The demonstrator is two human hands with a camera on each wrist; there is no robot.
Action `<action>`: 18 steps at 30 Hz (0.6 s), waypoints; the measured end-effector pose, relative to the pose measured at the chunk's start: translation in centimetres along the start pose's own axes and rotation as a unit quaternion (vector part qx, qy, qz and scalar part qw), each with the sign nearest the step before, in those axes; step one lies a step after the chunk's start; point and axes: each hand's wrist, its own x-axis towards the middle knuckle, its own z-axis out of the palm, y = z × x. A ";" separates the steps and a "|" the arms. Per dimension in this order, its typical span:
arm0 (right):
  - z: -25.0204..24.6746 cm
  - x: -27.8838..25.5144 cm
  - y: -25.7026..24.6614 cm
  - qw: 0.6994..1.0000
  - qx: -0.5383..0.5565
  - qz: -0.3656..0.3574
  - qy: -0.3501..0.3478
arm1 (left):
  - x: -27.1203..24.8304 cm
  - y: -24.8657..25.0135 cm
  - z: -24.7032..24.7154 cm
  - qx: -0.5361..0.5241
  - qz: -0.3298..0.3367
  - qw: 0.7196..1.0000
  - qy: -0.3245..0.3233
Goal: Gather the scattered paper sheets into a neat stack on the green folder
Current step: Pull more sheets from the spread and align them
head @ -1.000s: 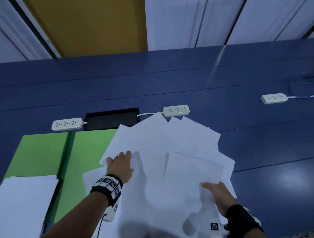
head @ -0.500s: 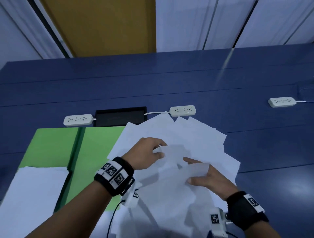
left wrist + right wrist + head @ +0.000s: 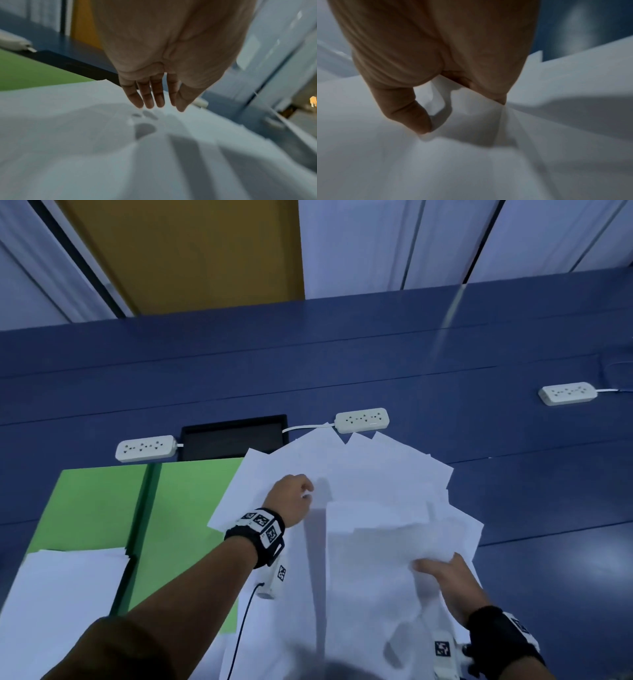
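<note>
Scattered white paper sheets (image 3: 363, 474) lie fanned over the blue table and overlap the right edge of the open green folder (image 3: 185, 508). A squared stack of white sheets (image 3: 58, 604) lies on the folder's near left part. My left hand (image 3: 294, 495) is over the left part of the fan. Its fingers (image 3: 150, 100) are straight and just above the paper, holding nothing. My right hand (image 3: 442, 577) is near the fan's right front. Its thumb (image 3: 412, 115) presses on top of a buckled sheet (image 3: 471, 148) while its other fingers curl under the sheet's edge.
Three white power strips (image 3: 145, 447) (image 3: 362, 420) (image 3: 568, 393) lie beyond the papers. A black rectangular recess (image 3: 233, 438) sits just behind the folder. Bare blue table (image 3: 548, 542) stretches to the right.
Half a second ago both hands met at the middle of the pile, the left pinching a sheet. The left has let go and straightened. The right has drawn back toward me, holding a sheet.
</note>
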 end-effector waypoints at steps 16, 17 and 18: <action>-1.3 1.9 2.2 0.977 0.212 0.008 -0.011 | 5.0 1.2 4.4 0.269 -0.059 0.958 -0.079; -1.4 1.9 2.2 0.974 0.227 0.009 -0.017 | 4.9 1.1 4.4 0.267 -0.057 0.959 -0.080; -1.4 1.8 2.1 0.968 0.249 0.008 -0.018 | 4.8 1.1 4.3 0.266 -0.056 0.959 -0.080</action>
